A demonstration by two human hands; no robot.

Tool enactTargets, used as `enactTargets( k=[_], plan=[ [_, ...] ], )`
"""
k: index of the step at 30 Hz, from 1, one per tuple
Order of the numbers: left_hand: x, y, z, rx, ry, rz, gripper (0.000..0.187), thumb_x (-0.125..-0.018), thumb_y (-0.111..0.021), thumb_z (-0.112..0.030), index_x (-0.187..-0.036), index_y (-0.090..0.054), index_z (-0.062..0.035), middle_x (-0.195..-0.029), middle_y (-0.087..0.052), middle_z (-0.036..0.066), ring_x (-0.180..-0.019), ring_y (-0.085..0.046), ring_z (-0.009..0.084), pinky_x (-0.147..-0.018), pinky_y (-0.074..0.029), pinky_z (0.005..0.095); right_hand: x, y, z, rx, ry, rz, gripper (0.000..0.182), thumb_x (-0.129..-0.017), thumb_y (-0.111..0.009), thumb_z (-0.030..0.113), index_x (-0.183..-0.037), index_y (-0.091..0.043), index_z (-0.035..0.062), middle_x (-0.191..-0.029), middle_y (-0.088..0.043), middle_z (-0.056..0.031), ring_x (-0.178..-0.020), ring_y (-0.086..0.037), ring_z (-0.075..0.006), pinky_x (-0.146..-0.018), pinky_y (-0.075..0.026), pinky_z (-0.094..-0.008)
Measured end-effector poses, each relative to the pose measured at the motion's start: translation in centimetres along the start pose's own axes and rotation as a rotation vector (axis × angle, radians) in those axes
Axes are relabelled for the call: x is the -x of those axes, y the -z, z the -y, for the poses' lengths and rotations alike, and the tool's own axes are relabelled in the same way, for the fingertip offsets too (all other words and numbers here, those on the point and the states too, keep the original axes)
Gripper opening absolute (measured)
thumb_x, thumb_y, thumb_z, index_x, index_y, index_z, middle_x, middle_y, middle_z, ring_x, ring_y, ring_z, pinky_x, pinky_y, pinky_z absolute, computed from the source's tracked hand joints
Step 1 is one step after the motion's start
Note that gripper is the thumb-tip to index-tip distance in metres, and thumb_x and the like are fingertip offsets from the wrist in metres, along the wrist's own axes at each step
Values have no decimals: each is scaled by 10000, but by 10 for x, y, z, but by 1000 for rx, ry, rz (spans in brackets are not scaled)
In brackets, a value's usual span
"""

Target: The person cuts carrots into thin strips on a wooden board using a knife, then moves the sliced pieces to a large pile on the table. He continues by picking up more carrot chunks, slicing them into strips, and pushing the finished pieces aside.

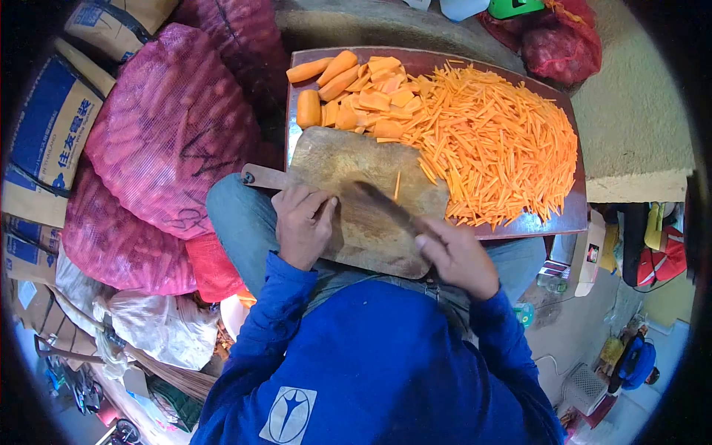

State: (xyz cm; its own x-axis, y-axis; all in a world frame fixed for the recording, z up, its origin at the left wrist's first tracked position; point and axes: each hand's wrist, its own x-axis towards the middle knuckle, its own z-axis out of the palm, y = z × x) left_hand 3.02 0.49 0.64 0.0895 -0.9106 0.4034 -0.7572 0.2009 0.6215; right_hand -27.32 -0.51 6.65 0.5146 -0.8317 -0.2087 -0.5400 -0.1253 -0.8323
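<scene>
A worn wooden cutting board point(363, 222) rests across my lap, against the table edge. My right hand point(461, 259) is wrapped round the handle of a kitchen knife point(389, 206), whose dark blade is blurred and reaches left over the board. On the board's left side my left hand point(302, 222) has its fingers curled and pressed down; whatever is under them is hidden. One thin carrot stick point(397, 185) lies beside the blade. Behind the board are carrot slices point(374, 100), whole carrot pieces point(308, 109) and a large heap of carrot sticks point(504, 141).
The low table point(575, 211) holds the carrots. Large red mesh sacks point(170, 133) crowd the left, beside cardboard boxes point(55, 141) and a white sack point(167, 326). A flat strip with a hole point(263, 176) juts from the board's left. Another mesh bag point(561, 46) lies at back right.
</scene>
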Motion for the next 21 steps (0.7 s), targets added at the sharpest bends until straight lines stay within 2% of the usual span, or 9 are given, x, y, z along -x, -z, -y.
enactTargets(
  k=[2, 3, 6, 8, 10, 11, 13, 16, 21],
  plan=[
    [-6, -4, -6, -21, -16, 65, 151, -848, -847, -77, -992, -803, -62, -943, -716, 84, -954, -657, 306, -931, -432, 434, -6, 16, -12, 18, 45, -193, 348, -1055, -693, 212, -1339, -702, 12, -964, -743, -281, -875, -770, -402, -789, -589, -441],
    [-10, -7, -8, -20, -21, 66, 151, -848, -847, -77, -992, -803, -62, -943, -716, 84, -954, -657, 306, -931, -432, 434, -9, 26, -13, -31, -13, -205, 351, -1052, -702, 204, -1336, -704, -2, -975, -752, -273, -860, -773, -365, -789, -588, -425],
    [-31, -20, -11, 15, -120, 46, 219, -834, -855, -78, -1044, -795, -54, -1012, -709, 108, -983, -655, 325, -953, -442, 457, -17, 48, -18, 14, -74, -244, 340, -1055, -695, 199, -1325, -704, -8, -972, -752, -271, -864, -771, -361, -797, -589, -418],
    [-48, -30, -11, 71, -146, 66, 291, -817, -863, -75, -1096, -783, -53, -1102, -697, 118, -1015, -650, 338, -970, -446, 487, -17, 52, -16, 1, -107, -232, 341, -1053, -694, 202, -1321, -702, -9, -994, -753, -284, -898, -780, -395, -801, -594, -425],
    [-69, -37, -12, 31, -210, 48, 307, -815, -861, -72, -1111, -777, -68, -1122, -686, 111, -1035, -646, 333, -971, -445, 485, -10, 42, -16, 36, 76, -346, 338, -1053, -687, 211, -1324, -706, 10, -1007, -752, -297, -912, -772, -450, -791, -597, -451],
    [-80, -41, -12, -5, -270, 30, 324, -814, -859, -70, -1126, -772, -83, -1142, -676, 104, -1056, -642, 327, -971, -444, 483, -7, 38, -12, 33, 77, -352, 338, -1053, -687, 211, -1324, -706, 10, -1007, -752, -297, -912, -772, -450, -791, -597, -451],
    [-103, -52, -9, -59, -320, 25, 290, -816, -847, -78, -1092, -763, -87, -1126, -661, 104, -1057, -636, 324, -952, -434, 479, 0, 29, -1, 56, 25, -242, 343, -1053, -680, 221, -1335, -698, 26, -984, -737, -312, -904, -745, -498, -766, -592, -492],
    [-138, -72, 4, -158, -422, -28, 256, -808, -814, -94, -1055, -748, -107, -1100, -635, 102, -1077, -615, 313, -916, -418, 483, 1, 16, -4, 85, -6, -209, 344, -1054, -673, 224, -1346, -687, 43, -912, -717, -311, -855, -726, -508, -741, -578, -525],
    [-175, -88, 18, -346, -532, 121, 298, -791, -792, -127, -1086, -764, -155, -1151, -654, 79, -1141, -595, 313, -923, -409, 516, -1, 17, -9, 42, 12, -272, 302, -1048, -676, 226, -1288, -691, 44, -836, -686, -308, -799, -713, -502, -699, -557, -533]
  ],
)
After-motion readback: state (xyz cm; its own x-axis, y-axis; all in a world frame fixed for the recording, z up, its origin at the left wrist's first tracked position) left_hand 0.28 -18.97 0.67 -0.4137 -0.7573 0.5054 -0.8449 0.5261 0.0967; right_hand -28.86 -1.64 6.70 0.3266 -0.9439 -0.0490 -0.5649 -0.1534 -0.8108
